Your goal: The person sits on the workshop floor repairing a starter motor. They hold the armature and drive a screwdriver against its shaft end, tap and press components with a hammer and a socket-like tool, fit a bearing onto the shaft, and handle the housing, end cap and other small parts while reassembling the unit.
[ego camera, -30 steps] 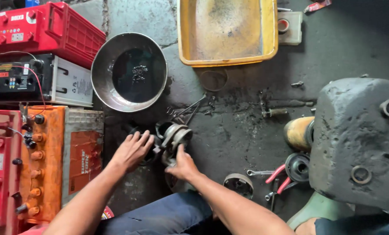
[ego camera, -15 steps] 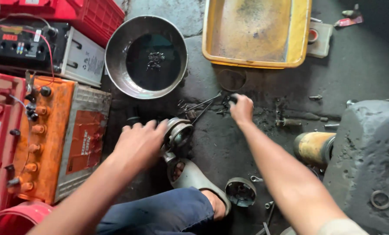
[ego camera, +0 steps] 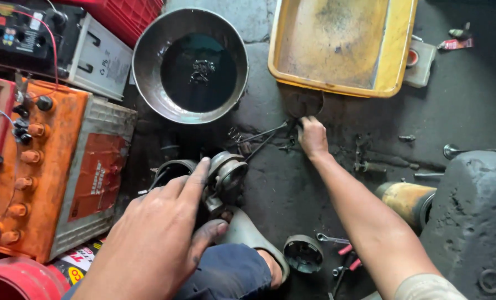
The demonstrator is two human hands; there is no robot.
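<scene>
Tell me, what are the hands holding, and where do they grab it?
The left hand grips a greasy metal part by its near side. The right hand touches small rods on the floor; whether it grips them cannot be told.

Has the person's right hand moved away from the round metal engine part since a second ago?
Yes. The right hand left the round metal engine part and reached up toward the yellow tray.

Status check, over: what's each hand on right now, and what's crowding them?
Left hand gripping greasy round metal part. Right hand on thin rods lying on the floor. Oil pan and yellow tray close ahead.
</scene>
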